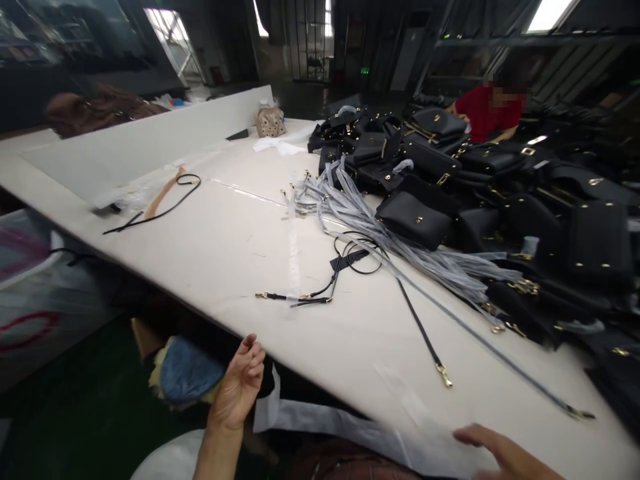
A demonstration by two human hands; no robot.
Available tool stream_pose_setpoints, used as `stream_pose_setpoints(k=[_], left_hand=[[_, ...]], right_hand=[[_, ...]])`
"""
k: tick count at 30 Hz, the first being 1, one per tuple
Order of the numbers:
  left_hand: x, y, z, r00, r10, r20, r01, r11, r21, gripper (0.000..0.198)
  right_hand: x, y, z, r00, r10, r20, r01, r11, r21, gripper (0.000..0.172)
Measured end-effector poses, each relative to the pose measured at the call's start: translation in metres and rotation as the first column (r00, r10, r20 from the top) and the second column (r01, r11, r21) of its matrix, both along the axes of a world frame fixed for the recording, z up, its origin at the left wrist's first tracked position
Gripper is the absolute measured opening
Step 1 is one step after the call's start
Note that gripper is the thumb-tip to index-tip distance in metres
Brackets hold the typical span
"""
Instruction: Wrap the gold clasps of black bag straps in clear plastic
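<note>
My left hand point(243, 379) hovers at the table's near edge, palm turned inward, its fingers curled loosely together with nothing visible in them. At the lower right, my right hand point(505, 455) is partly cut off by the frame, slightly blurred, its thumb and visible fingers apart. A translucent plastic sleeve point(325, 421) runs over the edge between my hands. On the table beyond lies a thin black strap point(417, 320) with gold clasps, coiled in part over a black tag. Right of it stretches a strap in a grey wrapper point(480, 340).
Many wrapped straps point(350, 200) lie bunched beside a large heap of black handbags point(420, 217). A person in a red top point(483, 110) is behind the heap. Farther left are a loose black cord point(180, 203), a low white divider point(150, 137) and a patterned pouch point(270, 122).
</note>
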State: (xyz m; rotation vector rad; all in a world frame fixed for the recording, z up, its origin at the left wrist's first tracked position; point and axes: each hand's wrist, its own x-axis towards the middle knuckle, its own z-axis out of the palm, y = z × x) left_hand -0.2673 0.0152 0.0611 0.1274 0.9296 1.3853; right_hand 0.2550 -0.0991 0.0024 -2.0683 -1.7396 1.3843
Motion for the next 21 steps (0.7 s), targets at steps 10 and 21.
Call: stream_pose_setpoints(k=[10, 21], left_hand=[[0.098, 0.002, -0.091, 0.670, -0.549, -0.500, 0.518, 0.828, -0.214, 0.032], [0.110, -0.016, -0.104, 0.469, -0.671, -0.574, 0.691, 0.684, -0.234, 0.021]], right_hand=[[-0.079, -0.040, -0.067, 0.768, 0.193, 0.610, -0.510, 0.760, 0.402, 0.082], [-0.082, -0.043, -0.086, 0.763, 0.020, 0.646, -0.516, 0.622, 0.590, 0.080]])
